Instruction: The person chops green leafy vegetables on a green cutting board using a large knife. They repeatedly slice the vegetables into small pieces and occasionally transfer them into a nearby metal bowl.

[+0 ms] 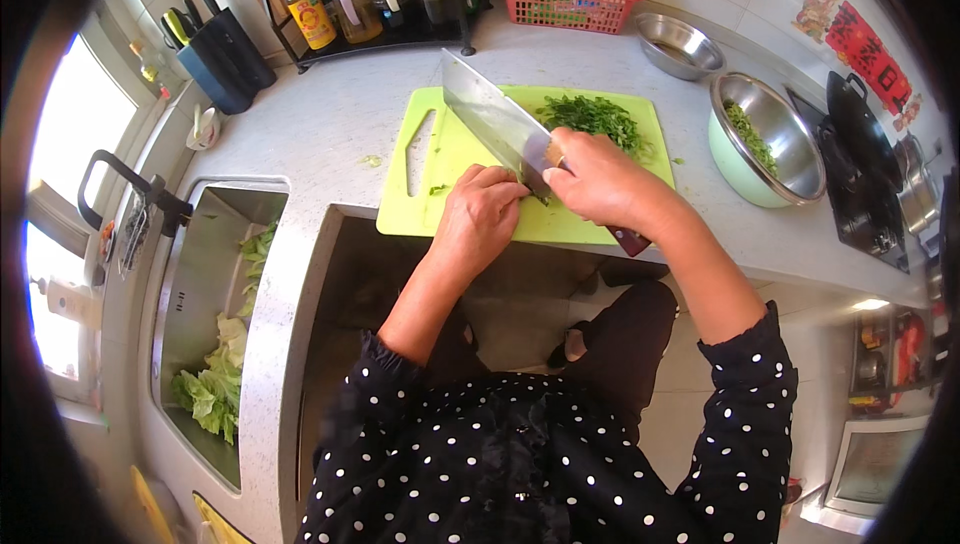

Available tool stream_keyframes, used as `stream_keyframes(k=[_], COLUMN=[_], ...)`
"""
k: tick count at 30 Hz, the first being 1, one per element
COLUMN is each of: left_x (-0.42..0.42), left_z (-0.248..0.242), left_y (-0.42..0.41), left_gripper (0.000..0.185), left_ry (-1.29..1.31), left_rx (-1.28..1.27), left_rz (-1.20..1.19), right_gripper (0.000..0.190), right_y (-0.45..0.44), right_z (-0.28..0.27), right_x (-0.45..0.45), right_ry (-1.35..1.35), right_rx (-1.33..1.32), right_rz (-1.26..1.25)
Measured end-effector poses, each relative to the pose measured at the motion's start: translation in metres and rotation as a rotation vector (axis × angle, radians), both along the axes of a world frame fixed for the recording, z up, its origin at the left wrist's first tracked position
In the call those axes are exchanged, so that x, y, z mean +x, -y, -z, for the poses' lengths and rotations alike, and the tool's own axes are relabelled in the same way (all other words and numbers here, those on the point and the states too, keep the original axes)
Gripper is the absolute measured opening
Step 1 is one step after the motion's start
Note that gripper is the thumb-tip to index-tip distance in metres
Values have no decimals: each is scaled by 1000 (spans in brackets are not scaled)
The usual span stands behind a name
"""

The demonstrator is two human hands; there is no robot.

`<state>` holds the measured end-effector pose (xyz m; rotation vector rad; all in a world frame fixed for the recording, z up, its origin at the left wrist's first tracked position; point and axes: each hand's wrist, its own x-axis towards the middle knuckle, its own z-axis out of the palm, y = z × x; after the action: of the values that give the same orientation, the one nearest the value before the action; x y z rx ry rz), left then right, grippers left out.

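Note:
A kitchen cleaver (487,112) is in my right hand (600,176), its broad blade slanting to the far left and the dark handle end showing below my palm. My left hand (484,206) rests on the green cutting board (420,202), fingers bent against a small bit of dark greens (538,197) beside the blade. How firmly the fingertips hold it is hidden. Chopped leafy greens (592,120) form a pile on the board's far right part, behind my right hand. A few scraps lie near the board's handle slot.
At the right stand a pale green bowl (739,161) with a steel bowl of chopped greens and another steel bowl (679,48). Behind are a red basket (570,7) and a condiment rack (382,41). At left are a knife block (225,56) and a sink (202,266) holding lettuce leaves (214,386).

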<state>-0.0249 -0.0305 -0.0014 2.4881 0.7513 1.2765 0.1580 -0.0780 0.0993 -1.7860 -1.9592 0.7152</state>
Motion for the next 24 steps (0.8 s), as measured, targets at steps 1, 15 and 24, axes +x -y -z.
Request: stream_keyframes(k=[1,15,24], left_x=[-1,-2,-6], left_z=[1,9,12], left_y=[-1,0,-2], left_gripper=[12,10,9], left_ry=[14,124,78], left_rx=[-21,-155,-60], left_rz=[3,-20,-3], right_gripper=[24,22,24], right_y=[0,59,36], right_z=[-4,-11,-13], right_x=[2,4,-6], right_ry=[-43,-101,48], right_rx=[-40,101,-51], right_rz=[11,78,8])
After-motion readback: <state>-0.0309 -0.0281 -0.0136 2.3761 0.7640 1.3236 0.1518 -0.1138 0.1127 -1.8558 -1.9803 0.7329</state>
